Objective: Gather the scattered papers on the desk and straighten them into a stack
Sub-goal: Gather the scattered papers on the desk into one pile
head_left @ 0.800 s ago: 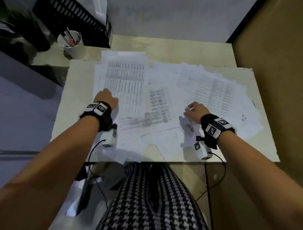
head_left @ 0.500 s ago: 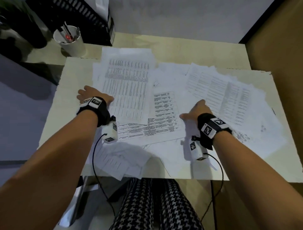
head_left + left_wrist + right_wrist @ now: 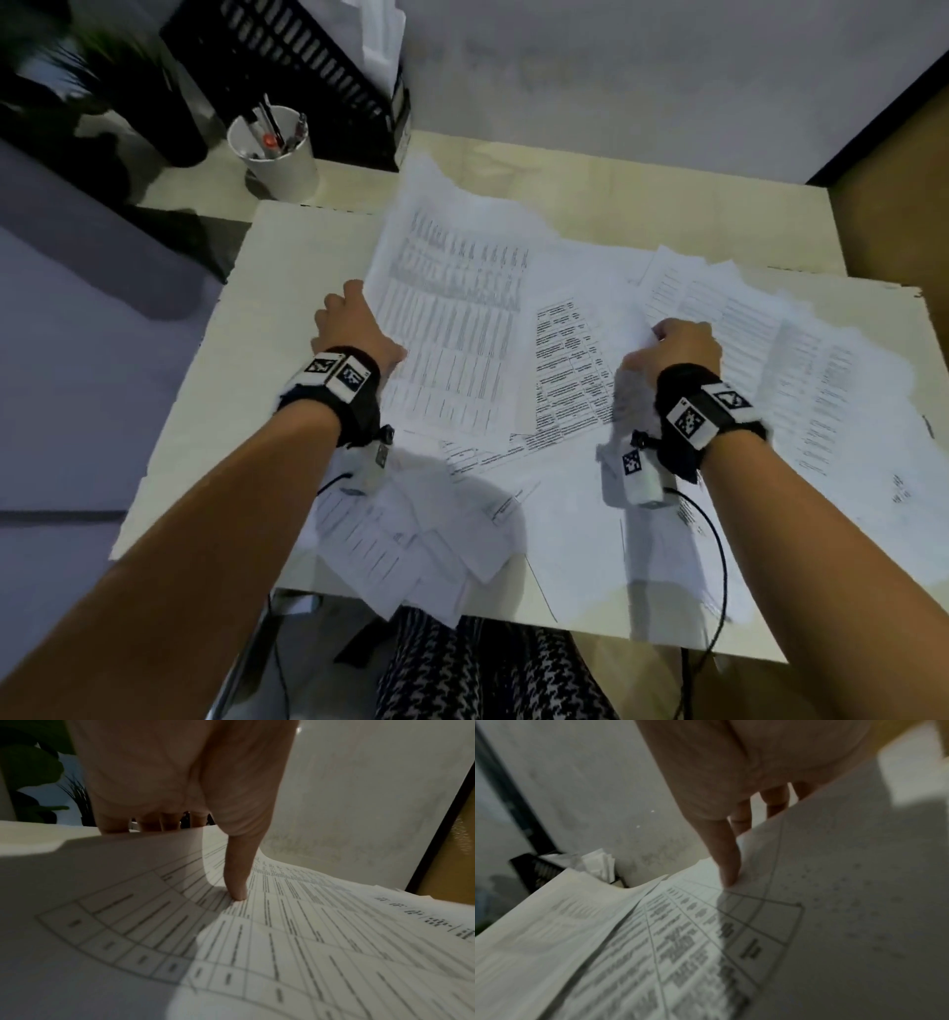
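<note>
Many white printed papers (image 3: 565,360) lie spread and overlapping over the pale desk (image 3: 287,288). My left hand (image 3: 349,329) pinches the left edge of a large sheet printed with a table (image 3: 452,329). In the left wrist view the thumb (image 3: 237,888) lies on top of that sheet (image 3: 282,943) and the fingers go under its curled edge. My right hand (image 3: 678,344) pinches the left edge of the papers on the right (image 3: 760,329). In the right wrist view the thumb (image 3: 727,866) presses on a raised sheet (image 3: 847,902), with the fingers behind it.
A white pen cup (image 3: 277,154), a black file rack (image 3: 308,67) and a plant (image 3: 77,92) stand at the back left. Several small sheets (image 3: 400,560) hang over the desk's front edge. A wall runs behind the desk, and a brown panel (image 3: 893,216) stands at the right.
Both hands lay flat on the papers before; now each pinches a sheet's edge and lifts it. The left hand has shifted out to the big sheet's left edge.
</note>
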Tool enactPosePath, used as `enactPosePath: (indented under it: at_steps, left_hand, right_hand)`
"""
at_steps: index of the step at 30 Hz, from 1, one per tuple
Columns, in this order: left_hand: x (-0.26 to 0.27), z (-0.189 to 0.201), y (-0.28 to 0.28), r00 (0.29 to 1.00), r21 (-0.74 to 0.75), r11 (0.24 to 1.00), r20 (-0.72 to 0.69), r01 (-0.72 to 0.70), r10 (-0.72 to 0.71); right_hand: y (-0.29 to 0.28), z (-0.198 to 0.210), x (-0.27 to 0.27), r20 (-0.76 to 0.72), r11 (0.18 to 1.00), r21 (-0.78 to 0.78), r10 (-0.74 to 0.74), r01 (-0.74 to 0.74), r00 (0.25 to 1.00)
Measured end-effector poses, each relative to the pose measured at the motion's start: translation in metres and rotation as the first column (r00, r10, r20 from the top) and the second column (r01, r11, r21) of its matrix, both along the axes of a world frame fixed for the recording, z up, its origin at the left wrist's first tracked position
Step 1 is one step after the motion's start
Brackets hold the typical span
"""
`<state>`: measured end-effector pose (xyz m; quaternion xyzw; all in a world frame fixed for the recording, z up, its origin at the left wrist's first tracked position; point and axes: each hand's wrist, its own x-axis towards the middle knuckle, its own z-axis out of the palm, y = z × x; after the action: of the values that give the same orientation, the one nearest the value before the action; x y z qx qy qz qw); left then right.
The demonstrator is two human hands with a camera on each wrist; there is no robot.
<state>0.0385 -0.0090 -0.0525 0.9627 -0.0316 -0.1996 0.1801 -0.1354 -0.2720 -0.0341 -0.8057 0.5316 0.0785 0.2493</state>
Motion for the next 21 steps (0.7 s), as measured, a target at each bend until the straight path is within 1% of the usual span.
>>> enactPosePath:
  at_steps: [1, 2, 4, 6, 7, 8, 9, 11, 12, 14, 16, 17, 18, 19, 20, 21]
  left_hand:
    - [-0.002, -0.001, -0.001, 1.000, -0.028, 1.000, 0.000, 0.013, -0.013]
    - [-0.003, -0.002, -0.003, 1.000, -0.057, 0.998, 0.000, 0.019, -0.019]
    - [-0.005, -0.005, -0.005, 1.000, -0.116, 0.993, 0.019, 0.027, -0.025]
    - [-0.008, -0.008, -0.008, 0.996, -0.184, 0.983, 0.089, 0.018, -0.002]
    - [-0.008, -0.008, -0.009, 0.991, -0.191, 0.982, 0.133, 0.002, 0.024]
    - [-0.007, -0.008, -0.010, 0.984, -0.159, 0.987, 0.171, -0.018, 0.045]
    - [-0.007, -0.008, -0.012, 0.978, -0.094, 0.995, 0.202, -0.032, 0.051]
    - [-0.007, -0.007, -0.015, 0.971, 0.024, 0.999, 0.239, -0.029, 0.023]
    - [-0.008, -0.007, -0.017, 0.971, 0.050, 0.998, 0.241, -0.027, 0.014]
    - [-0.009, -0.007, -0.020, 0.972, 0.046, 0.998, 0.231, -0.045, 0.033]
    - [-0.008, -0.008, -0.023, 0.979, 0.017, 0.998, 0.198, -0.058, 0.054]
    - [-0.008, -0.009, -0.025, 0.985, 0.004, 0.999, 0.163, -0.048, 0.047]
    - [-0.009, -0.010, -0.027, 0.991, -0.009, 0.999, 0.128, -0.036, 0.037]
    - [-0.010, -0.010, -0.028, 0.994, -0.014, 0.999, 0.106, -0.029, 0.031]
    - [-0.012, -0.012, -0.028, 0.995, 0.003, 1.000, 0.100, -0.025, 0.024]
    - [-0.013, -0.013, -0.028, 0.994, 0.045, 0.999, 0.109, -0.016, 0.011]
  right_hand:
    - [-0.003, 0.000, 0.002, -0.040, 0.999, 0.028, -0.026, 0.027, 0.999]
    - [-0.005, -0.001, 0.004, -0.050, 0.996, 0.075, -0.052, 0.056, 0.997]
    - [-0.009, -0.001, 0.006, -0.005, 0.986, 0.154, -0.070, 0.070, 0.998]
    - [-0.012, -0.002, 0.005, 0.037, 0.985, 0.174, -0.003, -0.004, 0.999]
    - [-0.012, -0.003, 0.005, 0.055, 0.986, 0.158, 0.052, -0.060, 0.997]
    - [-0.011, -0.002, 0.005, 0.069, 0.984, 0.135, 0.108, -0.116, 0.992]
    - [-0.012, -0.004, 0.005, 0.087, 0.980, 0.122, 0.150, -0.160, 0.985]
    - [-0.012, -0.005, 0.008, 0.115, 0.970, 0.090, 0.217, -0.228, 0.969]
    - [-0.012, -0.003, 0.011, 0.118, 0.964, 0.045, 0.256, -0.263, 0.959]
    - [-0.012, -0.003, 0.018, 0.139, 0.954, -0.053, 0.300, -0.295, 0.944]
    - [-0.010, 0.002, 0.030, 0.170, 0.944, -0.075, 0.329, -0.320, 0.929]
    - [-0.008, 0.004, 0.038, 0.185, 0.944, -0.049, 0.329, -0.325, 0.926]
    - [-0.009, 0.006, 0.045, 0.218, 0.950, 0.012, 0.303, -0.313, 0.928]
    - [-0.010, 0.008, 0.052, 0.282, 0.955, 0.131, 0.220, -0.264, 0.934]
    - [-0.012, 0.011, 0.057, 0.352, 0.937, 0.289, 0.086, -0.195, 0.932]
    - [-0.013, 0.016, 0.059, 0.385, 0.874, 0.465, -0.056, -0.141, 0.921]
